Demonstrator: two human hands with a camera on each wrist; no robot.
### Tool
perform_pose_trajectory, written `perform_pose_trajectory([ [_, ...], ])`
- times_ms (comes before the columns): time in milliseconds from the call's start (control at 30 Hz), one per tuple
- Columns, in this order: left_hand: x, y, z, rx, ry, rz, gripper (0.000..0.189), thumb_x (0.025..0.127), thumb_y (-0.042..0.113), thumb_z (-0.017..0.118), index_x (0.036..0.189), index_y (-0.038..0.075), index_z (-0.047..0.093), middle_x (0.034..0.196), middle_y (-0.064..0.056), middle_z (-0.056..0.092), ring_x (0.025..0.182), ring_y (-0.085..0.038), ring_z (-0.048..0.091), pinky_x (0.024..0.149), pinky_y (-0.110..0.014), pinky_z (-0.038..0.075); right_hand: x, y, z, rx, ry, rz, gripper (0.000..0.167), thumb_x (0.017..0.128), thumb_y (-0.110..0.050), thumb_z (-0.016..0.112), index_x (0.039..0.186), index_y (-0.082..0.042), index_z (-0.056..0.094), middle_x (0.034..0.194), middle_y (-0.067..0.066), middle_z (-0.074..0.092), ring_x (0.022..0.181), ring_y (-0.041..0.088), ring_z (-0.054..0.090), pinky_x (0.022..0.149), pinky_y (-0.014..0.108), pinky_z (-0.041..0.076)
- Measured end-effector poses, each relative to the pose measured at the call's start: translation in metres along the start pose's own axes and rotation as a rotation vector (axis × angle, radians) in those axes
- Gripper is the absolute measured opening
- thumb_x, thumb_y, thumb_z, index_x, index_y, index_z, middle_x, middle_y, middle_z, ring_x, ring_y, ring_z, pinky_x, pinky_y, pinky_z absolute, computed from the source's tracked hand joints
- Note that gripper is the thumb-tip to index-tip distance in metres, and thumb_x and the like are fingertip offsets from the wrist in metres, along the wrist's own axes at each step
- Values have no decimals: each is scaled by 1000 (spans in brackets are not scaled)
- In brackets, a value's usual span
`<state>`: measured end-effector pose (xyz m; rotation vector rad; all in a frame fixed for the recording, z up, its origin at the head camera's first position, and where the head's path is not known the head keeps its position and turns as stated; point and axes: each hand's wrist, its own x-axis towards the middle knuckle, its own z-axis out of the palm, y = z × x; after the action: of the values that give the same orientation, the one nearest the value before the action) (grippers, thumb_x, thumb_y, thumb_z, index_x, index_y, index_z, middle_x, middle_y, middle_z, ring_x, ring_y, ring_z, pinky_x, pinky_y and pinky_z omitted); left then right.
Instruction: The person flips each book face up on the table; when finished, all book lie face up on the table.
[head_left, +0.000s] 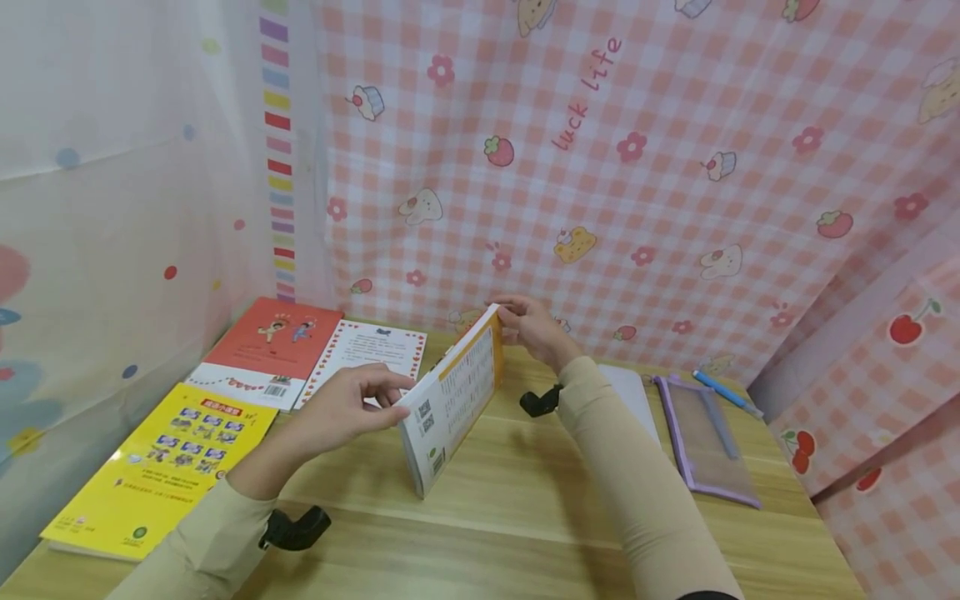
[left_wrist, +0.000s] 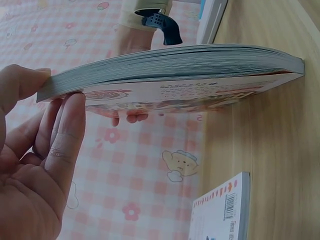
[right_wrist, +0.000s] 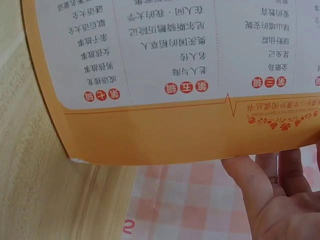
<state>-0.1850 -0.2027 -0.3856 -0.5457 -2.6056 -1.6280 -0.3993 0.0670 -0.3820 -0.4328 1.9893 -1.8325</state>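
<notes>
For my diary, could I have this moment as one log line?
left hand: pinches white-and-orange paperback | right hand: holds its far end | paperback: on edge over table

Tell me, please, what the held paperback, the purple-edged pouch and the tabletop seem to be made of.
Held paperback: paper, with a smooth, probably card cover; layered page edges show.
Purple-edged pouch: likely translucent plastic or fine mesh; a bluish shape shows through.
Tabletop: wood or wood-look laminate, seemingly satin-finished; pale grain shows, but I cannot tell which.

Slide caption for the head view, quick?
Left hand and right hand hold a white-and-orange book at a wooden table, a yellow book lying at left.
</notes>
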Motion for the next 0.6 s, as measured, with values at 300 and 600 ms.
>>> perform_pose_trajectory([
  [300, -1, -2, 0, 6, -14, -12, 36, 91, 22, 79, 123, 9, 72, 93, -2, 66, 89, -21, 61, 74, -27, 54, 2, 1, -2, 16, 37, 26, 34, 108, -8, 47, 137, 6, 55, 106, 4, 66, 90, 18, 66, 97, 52, 53],
  [600, -8, -10, 0, -68, -184, -43, 56, 93, 20, 76, 141, 1, 56, 104, -5, 69, 99, -24, 62, 88, -39, 55, 1, 2, -4, 40, 40, 15, 33, 107, -7, 48, 135, 9, 54, 106, 4, 68, 91, 18, 66, 96, 52, 53],
])
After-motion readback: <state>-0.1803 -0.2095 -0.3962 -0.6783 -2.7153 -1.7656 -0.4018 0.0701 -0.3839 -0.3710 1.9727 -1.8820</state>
